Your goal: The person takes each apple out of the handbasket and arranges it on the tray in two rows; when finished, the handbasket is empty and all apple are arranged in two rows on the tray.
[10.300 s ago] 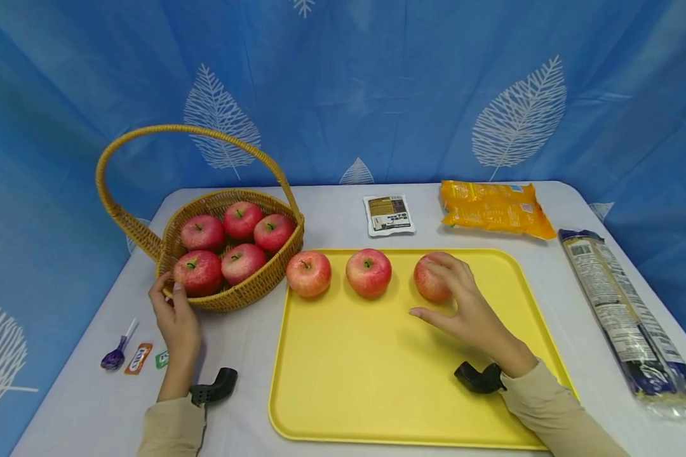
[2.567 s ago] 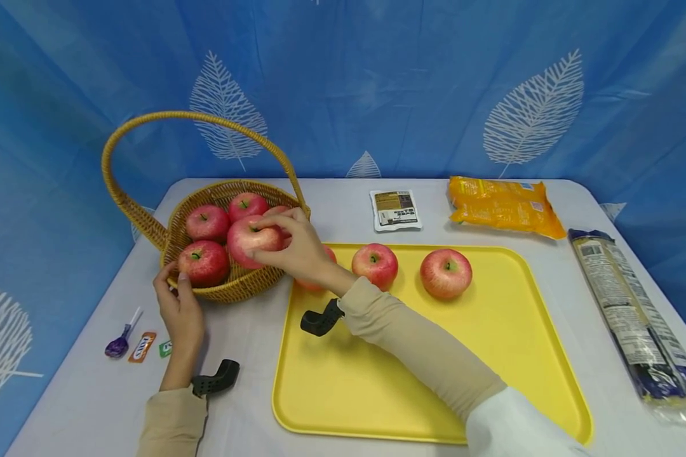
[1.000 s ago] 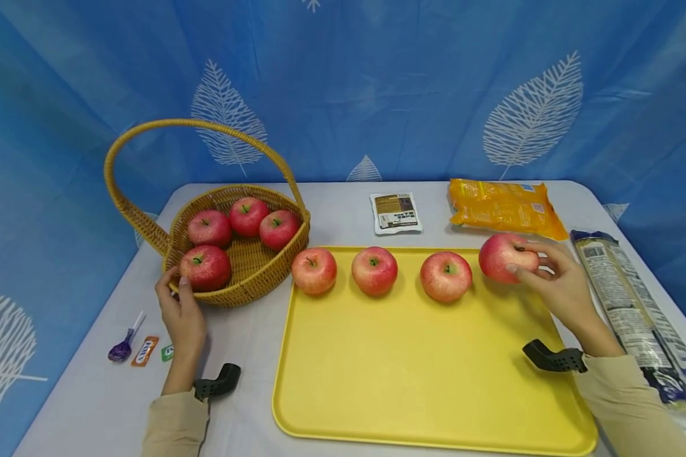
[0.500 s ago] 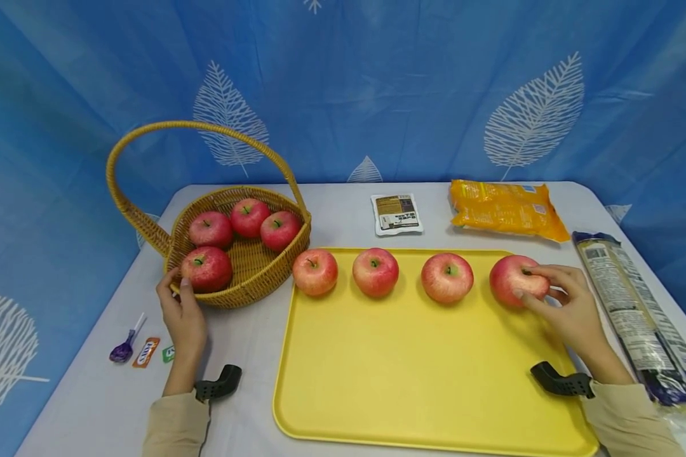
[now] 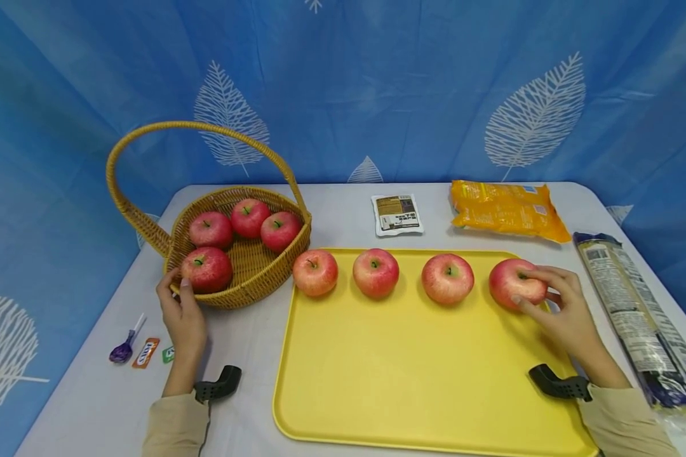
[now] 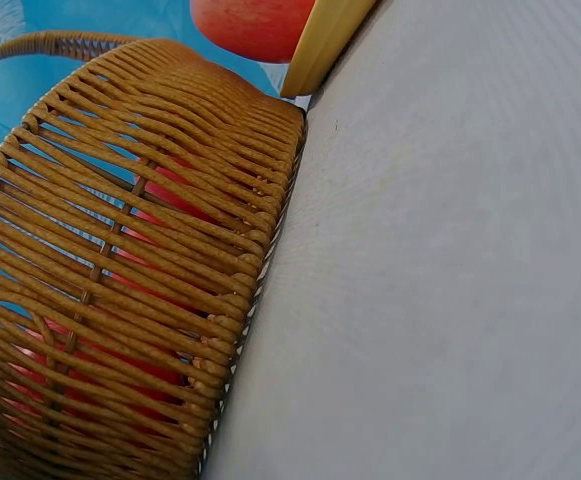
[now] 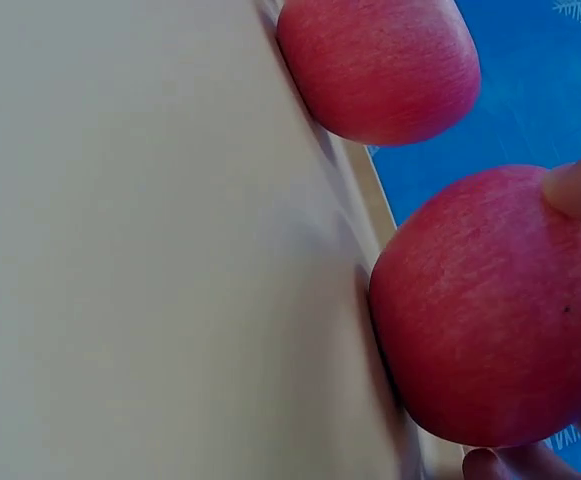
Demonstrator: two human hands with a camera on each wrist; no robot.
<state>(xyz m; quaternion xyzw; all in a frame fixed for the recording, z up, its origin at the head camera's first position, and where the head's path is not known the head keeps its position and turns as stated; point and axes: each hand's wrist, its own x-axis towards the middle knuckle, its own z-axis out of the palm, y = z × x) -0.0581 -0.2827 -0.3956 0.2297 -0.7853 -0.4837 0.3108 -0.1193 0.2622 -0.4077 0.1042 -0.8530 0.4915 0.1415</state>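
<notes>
Apple (image 5: 509,285) pinched in right hand (image 5: 571,314), right of frame
At left, the basket (image 5: 263,287) is pinched at its rim by the left hand (image 5: 185,324).

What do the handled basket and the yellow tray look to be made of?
Wicker basket: woven strands with a slight sheen, probably rattan or a plastic imitation.
Yellow tray: probably smooth molded plastic, judging by its even colour and rounded corners; painted metal is possible.

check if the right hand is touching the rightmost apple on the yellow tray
Touching. The right wrist view shows it: a fingertip of the right hand lies against the skin of the rightmost apple, with no gap between them.
</notes>
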